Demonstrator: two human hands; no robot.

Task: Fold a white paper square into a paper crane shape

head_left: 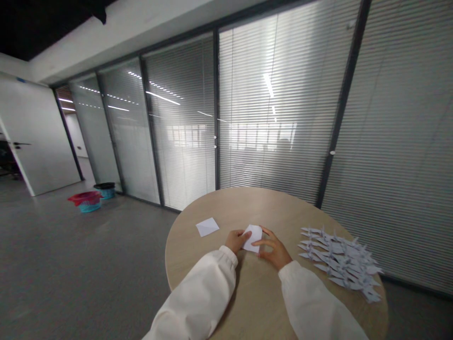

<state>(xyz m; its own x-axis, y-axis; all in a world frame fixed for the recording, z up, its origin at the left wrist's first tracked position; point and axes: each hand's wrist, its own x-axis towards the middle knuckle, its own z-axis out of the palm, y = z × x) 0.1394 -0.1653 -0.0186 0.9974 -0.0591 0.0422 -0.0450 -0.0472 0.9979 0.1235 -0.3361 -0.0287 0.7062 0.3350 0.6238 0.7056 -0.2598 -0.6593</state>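
Observation:
Above the round table, my left hand pinches a small piece of folded white paper by its left side, thumb on top. The paper's upper corners look slanted, as if folded in. My right hand grips the right edge of the same paper, fingers curved and one fingertip over its face. What lies under the paper is hidden. To the left, a flat white sheet of paper rests on the table, apart from both hands. Rows of folded white paper cranes cover the table's right side.
The round wooden table stands close to a glass partition with blinds. On the floor at left are a blue basket with a red liner and another with a black liner. Beyond them a white door stands ajar.

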